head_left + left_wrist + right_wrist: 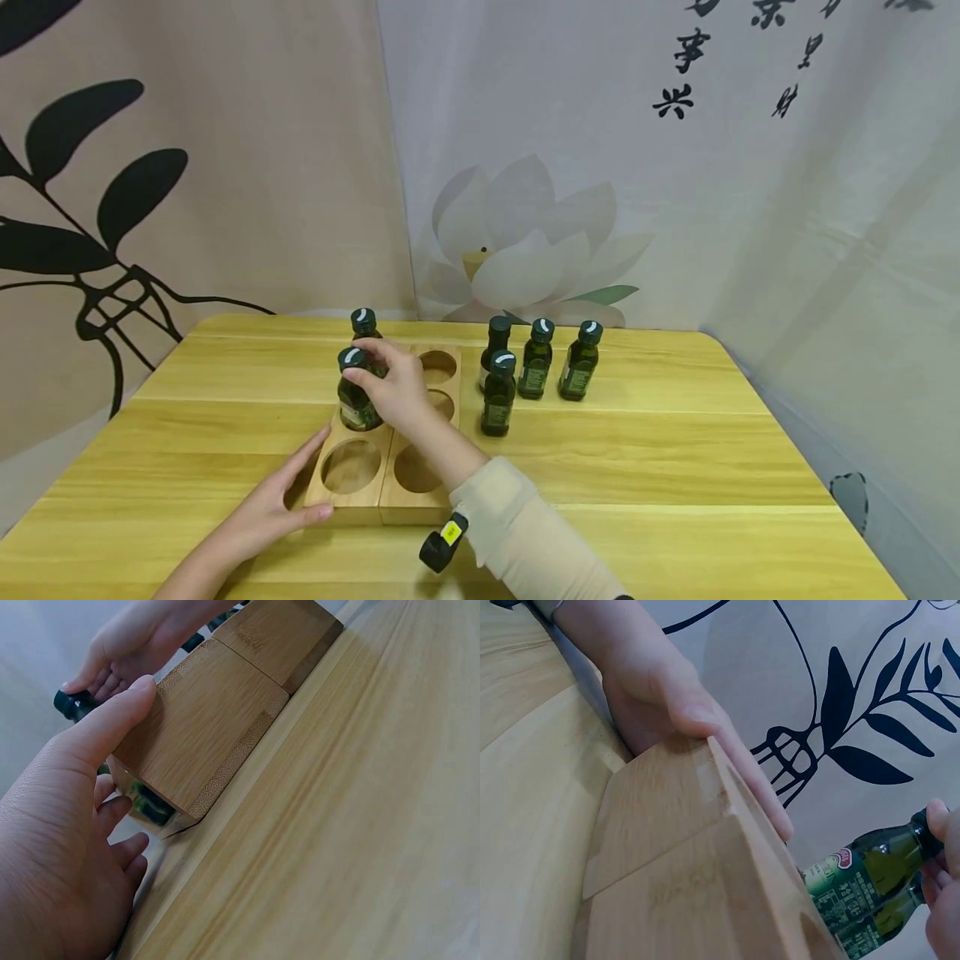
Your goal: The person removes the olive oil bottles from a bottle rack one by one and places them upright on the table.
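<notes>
With our right hand (401,385) we are pinching a dark green bottle (358,408) by its cap, thumb and fingertips closing around it. The bottle is standing at the middle hole in the left row of the wooden holder (356,515); we cannot tell whether its base is fully seated. Our left hand (262,510) is bracing the holder's near left corner, the thumb pressing on the near face and the index finger reaching along the left side, without wrapping around it. Just beyond the pinched bottle, a second bottle (363,325) is standing at the far end of the same row. To the right of the holder, four more bottles (536,367) are standing in a loose cluster, one nearer than the others. Everything is resting on a wooden table (660,467), and behind its far edge a printed cloth (300,167) is hanging.
</notes>
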Demonstrator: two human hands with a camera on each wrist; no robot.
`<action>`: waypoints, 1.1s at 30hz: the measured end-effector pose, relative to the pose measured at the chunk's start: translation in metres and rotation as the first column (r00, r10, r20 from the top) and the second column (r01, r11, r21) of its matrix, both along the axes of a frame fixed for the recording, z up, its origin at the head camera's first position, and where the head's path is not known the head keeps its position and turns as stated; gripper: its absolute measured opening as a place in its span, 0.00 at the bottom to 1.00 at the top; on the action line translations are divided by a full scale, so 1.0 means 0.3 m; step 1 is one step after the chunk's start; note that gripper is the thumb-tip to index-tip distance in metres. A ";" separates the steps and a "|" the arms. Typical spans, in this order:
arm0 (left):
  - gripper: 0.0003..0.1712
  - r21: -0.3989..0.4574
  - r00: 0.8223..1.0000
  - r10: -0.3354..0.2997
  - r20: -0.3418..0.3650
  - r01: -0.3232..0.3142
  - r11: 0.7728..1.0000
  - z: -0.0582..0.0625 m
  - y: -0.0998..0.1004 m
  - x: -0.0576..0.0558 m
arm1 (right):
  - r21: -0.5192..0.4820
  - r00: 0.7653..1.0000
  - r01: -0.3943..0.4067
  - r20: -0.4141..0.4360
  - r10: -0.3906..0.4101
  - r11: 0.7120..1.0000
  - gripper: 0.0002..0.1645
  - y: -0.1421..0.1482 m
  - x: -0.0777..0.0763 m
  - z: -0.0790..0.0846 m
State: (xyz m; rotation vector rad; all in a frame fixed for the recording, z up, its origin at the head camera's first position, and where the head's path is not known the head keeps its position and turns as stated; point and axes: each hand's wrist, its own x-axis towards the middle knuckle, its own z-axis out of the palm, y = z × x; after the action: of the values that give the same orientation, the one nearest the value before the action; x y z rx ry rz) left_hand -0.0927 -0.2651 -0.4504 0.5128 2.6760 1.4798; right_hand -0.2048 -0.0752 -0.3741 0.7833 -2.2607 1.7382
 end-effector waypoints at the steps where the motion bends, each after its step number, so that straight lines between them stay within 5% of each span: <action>1: 0.54 0.000 1.000 0.001 -0.001 -0.001 1.000 -0.001 0.000 0.000 | 0.001 1.000 0.004 -0.008 -0.004 1.000 0.21 0.001 0.001 0.003; 33: 0.55 -0.011 0.999 0.008 -0.038 -0.008 1.000 -0.003 -0.001 0.002 | -0.068 0.968 0.021 -0.248 -0.037 0.997 0.18 0.136 0.048 0.277</action>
State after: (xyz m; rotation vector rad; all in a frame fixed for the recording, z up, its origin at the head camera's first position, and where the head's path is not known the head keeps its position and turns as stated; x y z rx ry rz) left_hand -0.0923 -0.2655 -0.4513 0.5355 2.7164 1.4717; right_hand -0.1904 -0.0345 -0.2910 0.8951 -2.0312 1.5915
